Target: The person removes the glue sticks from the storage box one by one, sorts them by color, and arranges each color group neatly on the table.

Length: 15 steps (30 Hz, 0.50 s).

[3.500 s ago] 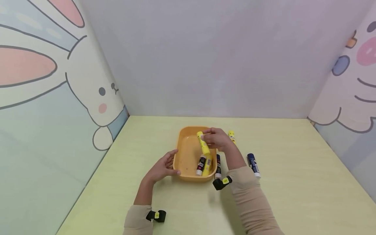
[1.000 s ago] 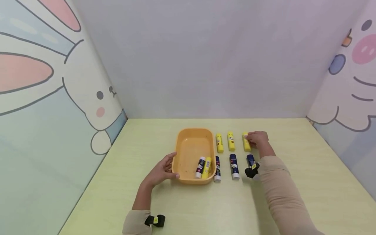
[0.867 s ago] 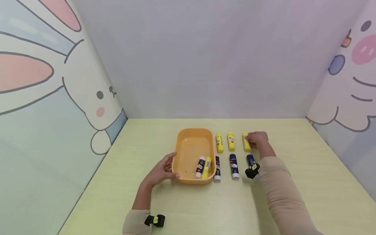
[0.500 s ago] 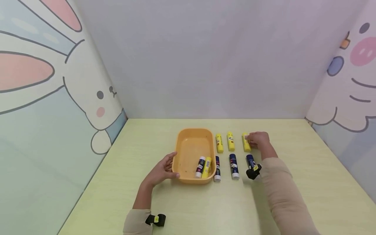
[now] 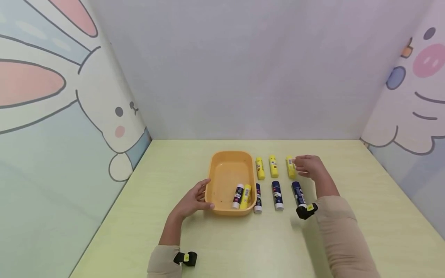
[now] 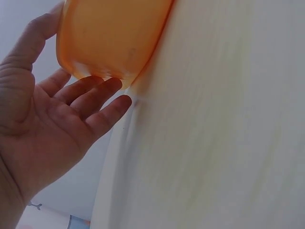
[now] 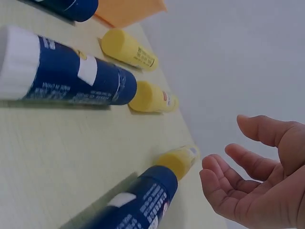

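Observation:
My left hand (image 5: 189, 200) rests against the near left corner of an orange plastic bin (image 5: 212, 166), its thumb at the rim and its fingers along the outer wall. Two glue sticks lie inside, a dark one (image 5: 238, 196) and a yellow one (image 5: 245, 197). Beside a yellow glue stick (image 5: 290, 167) at the right end of the back row, my right hand (image 5: 310, 168) hovers with loosely bent fingers and nothing in them. That back row also has a yellow glue stick (image 5: 260, 168) and a middle yellow one (image 5: 274, 166).
A front row of dark blue glue sticks with white ends lies on the pale table (image 5: 243, 247): one by the bin (image 5: 258, 198), a middle one (image 5: 277, 195) and a right one (image 5: 299, 193), partly behind the wrist camera. A grey wall (image 5: 243, 77) stands behind.
The right hand carried a yellow glue stick from over the bin to the back row's right end, let go, and has drawn slightly right. The left hand stays at the bin.

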### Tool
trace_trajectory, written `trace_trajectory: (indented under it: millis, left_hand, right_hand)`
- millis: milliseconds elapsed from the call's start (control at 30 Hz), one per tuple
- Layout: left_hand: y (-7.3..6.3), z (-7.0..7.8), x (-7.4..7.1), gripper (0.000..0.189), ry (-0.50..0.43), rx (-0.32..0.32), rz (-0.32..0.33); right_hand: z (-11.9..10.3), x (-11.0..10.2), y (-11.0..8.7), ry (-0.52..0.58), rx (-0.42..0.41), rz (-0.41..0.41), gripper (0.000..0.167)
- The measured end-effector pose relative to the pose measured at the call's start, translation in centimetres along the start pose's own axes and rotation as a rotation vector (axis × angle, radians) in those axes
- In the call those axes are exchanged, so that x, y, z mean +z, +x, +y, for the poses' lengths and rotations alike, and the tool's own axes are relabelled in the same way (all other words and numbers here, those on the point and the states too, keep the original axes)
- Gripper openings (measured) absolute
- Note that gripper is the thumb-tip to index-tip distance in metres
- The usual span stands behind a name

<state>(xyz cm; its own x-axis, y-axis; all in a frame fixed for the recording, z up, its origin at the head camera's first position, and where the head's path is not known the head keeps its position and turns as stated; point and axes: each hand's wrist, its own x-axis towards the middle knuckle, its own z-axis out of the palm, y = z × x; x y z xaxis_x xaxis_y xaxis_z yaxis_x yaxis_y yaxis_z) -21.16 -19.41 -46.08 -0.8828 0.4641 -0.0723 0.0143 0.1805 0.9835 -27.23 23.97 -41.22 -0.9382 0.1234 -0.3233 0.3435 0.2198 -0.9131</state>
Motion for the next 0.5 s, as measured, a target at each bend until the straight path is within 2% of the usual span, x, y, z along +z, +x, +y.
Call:
trace_trajectory:
  millis: [267,500]
  left_hand:
    - [0.0,0.0,0.1,0.090,0.007,0.006,0.020]
    - [0.0,0.0,0.3,0.091,0.015,-0.010,0.029]
  right_hand:
    - [-1.7,2.0,-1.4,0.017,-0.035,-0.133,0.063]
    - [-3.0,4.5,-1.9,-0.048,-0.074,-0.170,0.062]
